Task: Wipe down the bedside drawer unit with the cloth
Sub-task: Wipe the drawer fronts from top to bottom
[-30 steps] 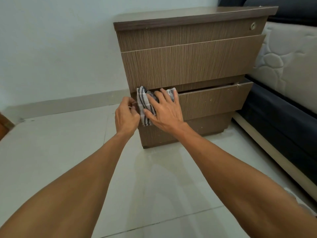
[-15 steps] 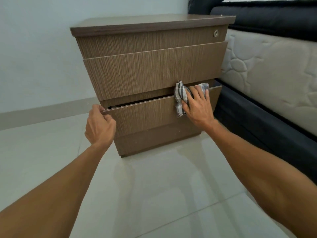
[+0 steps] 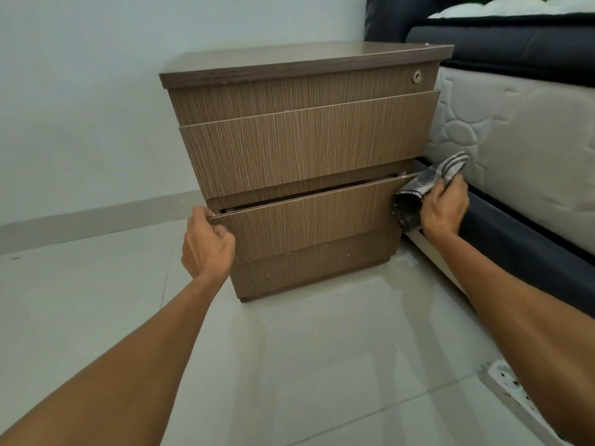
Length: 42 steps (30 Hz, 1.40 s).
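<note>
Clearly, the bedside drawer unit point(image 3: 302, 149) is the biggest thing. It stands on the pale floor point(image 3: 322, 365) in front of both hands, with its right side just beside the bed point(image 3: 521, 149). It looks like stiff laminated board, heavy enough, I judge, not to shift under a wipe, and its smooth faces should let a cloth slide easily. The lowest drawer point(image 3: 309, 220) is pulled out a little and reaches from one hand to the other. As it can slide, it will probably move when pushed, so the good place to hold it is the top edge of its front. The cloth point(image 3: 428, 185), grey with dark stripes, is soft and light and folds into a bunch; it is best taken in the palm, with one part left free as the wiping face. It is in the right hand point(image 3: 446, 209), which grips it with curled fingers. Its lower bunch lies at the right end of the drawer front, and a striped end sticks up above the knuckles, toward the bed. The left hand point(image 3: 206, 244) is closed round the top left corner of the same drawer front, I think to hold it steady.
</note>
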### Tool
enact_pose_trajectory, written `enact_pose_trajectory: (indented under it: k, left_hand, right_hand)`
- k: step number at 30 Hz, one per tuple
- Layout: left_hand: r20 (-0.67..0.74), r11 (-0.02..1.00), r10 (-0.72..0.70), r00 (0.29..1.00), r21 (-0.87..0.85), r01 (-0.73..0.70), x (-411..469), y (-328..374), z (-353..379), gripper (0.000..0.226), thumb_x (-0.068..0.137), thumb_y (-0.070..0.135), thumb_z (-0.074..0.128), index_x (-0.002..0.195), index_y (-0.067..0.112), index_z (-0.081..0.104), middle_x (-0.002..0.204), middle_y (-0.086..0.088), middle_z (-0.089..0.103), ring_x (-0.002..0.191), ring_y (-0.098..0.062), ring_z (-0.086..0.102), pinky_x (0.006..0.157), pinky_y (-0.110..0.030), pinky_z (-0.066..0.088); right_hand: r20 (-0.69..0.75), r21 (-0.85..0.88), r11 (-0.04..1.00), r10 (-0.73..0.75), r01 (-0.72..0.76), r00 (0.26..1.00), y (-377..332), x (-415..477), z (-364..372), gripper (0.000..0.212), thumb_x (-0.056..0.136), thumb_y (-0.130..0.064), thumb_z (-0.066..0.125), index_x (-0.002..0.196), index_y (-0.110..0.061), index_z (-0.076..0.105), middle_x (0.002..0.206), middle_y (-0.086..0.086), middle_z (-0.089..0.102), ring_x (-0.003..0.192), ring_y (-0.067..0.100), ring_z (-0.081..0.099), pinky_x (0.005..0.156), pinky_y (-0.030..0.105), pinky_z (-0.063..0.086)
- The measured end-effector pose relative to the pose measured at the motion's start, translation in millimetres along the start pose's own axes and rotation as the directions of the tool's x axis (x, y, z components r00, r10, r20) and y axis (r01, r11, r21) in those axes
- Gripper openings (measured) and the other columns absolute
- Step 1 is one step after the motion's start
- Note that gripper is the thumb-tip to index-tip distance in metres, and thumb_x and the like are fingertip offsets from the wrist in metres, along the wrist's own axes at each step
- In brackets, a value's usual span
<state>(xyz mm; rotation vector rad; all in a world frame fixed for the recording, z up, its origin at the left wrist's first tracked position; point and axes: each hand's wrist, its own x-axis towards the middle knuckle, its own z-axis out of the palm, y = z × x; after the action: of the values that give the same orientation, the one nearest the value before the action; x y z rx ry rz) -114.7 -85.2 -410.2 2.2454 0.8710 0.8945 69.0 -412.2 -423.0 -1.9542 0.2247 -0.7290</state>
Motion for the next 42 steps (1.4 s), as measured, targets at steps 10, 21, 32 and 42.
enact_pose_trajectory:
  k: [10,21,32,42]
  left_hand:
    - [0.087,0.999,0.027,0.996,-0.045,-0.023,5,-9,-3,0.034,0.085,-0.001,0.05,0.111,0.02,0.047,0.105,-0.002,0.059,0.088,-0.024,0.058,0.069,-0.04,0.051]
    - [0.109,0.971,-0.055,0.993,-0.225,0.078,13,-12,-10,0.033,0.091,0.002,0.034,0.114,0.019,0.051,0.091,-0.007,0.061,0.082,-0.029,0.059,0.069,-0.043,0.05]
    - [0.161,0.919,-0.124,0.979,-0.353,0.174,29,-11,-23,0.041,0.098,0.034,0.022,0.101,0.012,0.056,0.101,-0.005,0.061,0.097,-0.025,0.054,0.087,-0.044,0.043]
    - [0.16,0.931,-0.126,0.979,-0.321,0.172,36,-11,-20,0.045,0.098,0.035,0.022,0.11,0.01,0.058,0.106,-0.006,0.062,0.098,-0.026,0.054,0.088,-0.043,0.043]
  right_hand:
    - [0.257,-0.177,0.916,-0.309,0.359,0.915,-44,-95,61,0.048,0.099,-0.03,0.043,0.147,-0.021,0.04,0.159,0.01,0.025,0.147,0.036,0.017,0.112,0.055,0.032]
    - [0.468,-0.128,0.774,-0.504,0.62,0.726,-108,-205,94,0.064,0.087,-0.032,0.062,0.146,-0.028,0.037,0.152,0.013,0.029,0.113,0.03,0.042,0.077,0.035,0.051]
    - [0.49,-0.107,0.401,-0.775,0.91,0.399,-128,-226,115,0.069,0.084,-0.068,0.046,0.141,-0.029,0.046,0.143,0.013,0.045,0.125,0.032,0.043,0.096,0.049,0.033]
    - [0.395,-0.031,0.258,-0.884,0.966,0.249,-132,-228,145,0.04,0.082,-0.02,0.061,0.119,-0.015,0.046,0.127,0.014,0.057,0.115,0.034,0.054,0.095,0.052,0.038]
